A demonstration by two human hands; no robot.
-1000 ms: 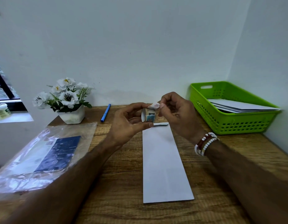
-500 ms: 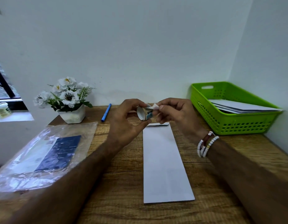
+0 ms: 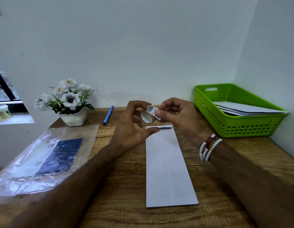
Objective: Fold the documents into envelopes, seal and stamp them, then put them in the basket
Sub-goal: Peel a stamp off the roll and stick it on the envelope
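Stamp roll [image 3: 148,117] held up above the far end of the envelope [image 3: 167,167], between both hands: a small ring with a white inside and a tan rim, its open side turned toward the camera. The left hand [image 3: 129,130] grips it with curled fingers [image 3: 138,103] over the top, while the thumb is stretched out lower, apart from the roll. The right hand [image 3: 176,116] pinches the loose stamp [image 3: 155,113] at the roll's end between thumb and forefinger; the stamp is pale with blue and pink print and a toothed edge. The envelope is long, white and plain, lying flat on the wooden worktop [image 3: 123,195] with its length running away from the person, a dark slit showing at its far edge. To the right stands the green basket [image 3: 225,124], with several white envelopes [image 3: 248,110] stacked inside. A blue pen [image 3: 108,114] lies near a pot of white flowers [image 3: 68,102], and a clear plastic bag [image 3: 40,160] lies at the left
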